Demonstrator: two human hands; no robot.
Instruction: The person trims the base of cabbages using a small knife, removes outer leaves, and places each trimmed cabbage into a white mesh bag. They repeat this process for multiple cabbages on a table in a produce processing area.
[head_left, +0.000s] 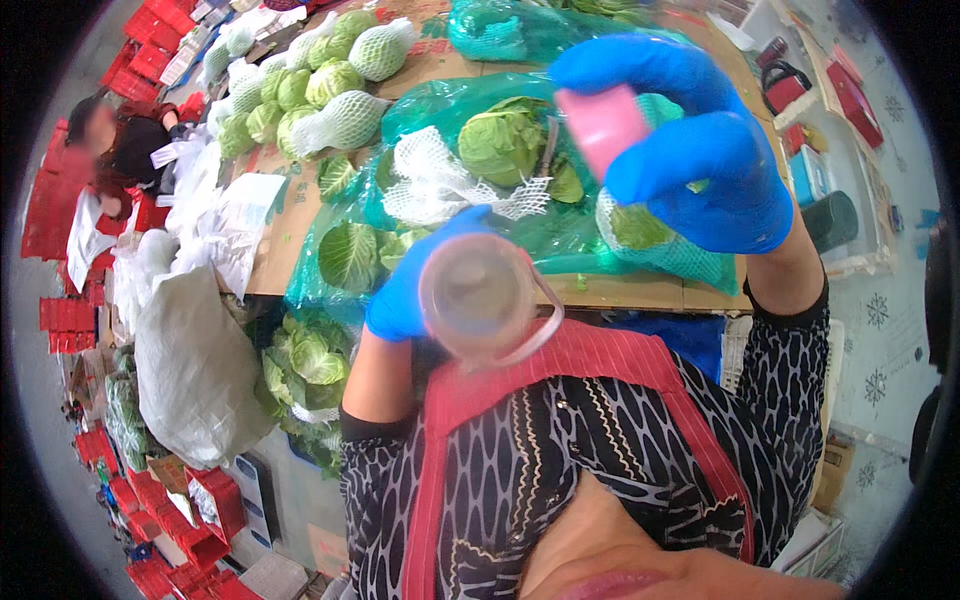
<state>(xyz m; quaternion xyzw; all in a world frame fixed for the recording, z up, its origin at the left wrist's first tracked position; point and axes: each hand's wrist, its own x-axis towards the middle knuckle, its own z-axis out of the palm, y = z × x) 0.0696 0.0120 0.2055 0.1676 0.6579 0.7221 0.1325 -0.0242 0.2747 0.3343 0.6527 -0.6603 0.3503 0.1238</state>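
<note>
Both hands wear blue gloves. My left hand grips a round translucent bottle held up close to my chest. I look down into its open mouth, and a looped carrying strap hangs at its side. Raised to the right, my right hand pinches a pink cap, blurred and apart from the bottle. Beyond the hands a green cabbage sits on green plastic film. White foam netting lies crumpled beside it, with a knife-like tool partly seen on the other side.
Several cabbages, some in foam nets, are grouped on cardboard at the back left. Cabbages and leaves fill a space below the table's left edge. A large white sack stands at left. Another person is beyond it, near red crates.
</note>
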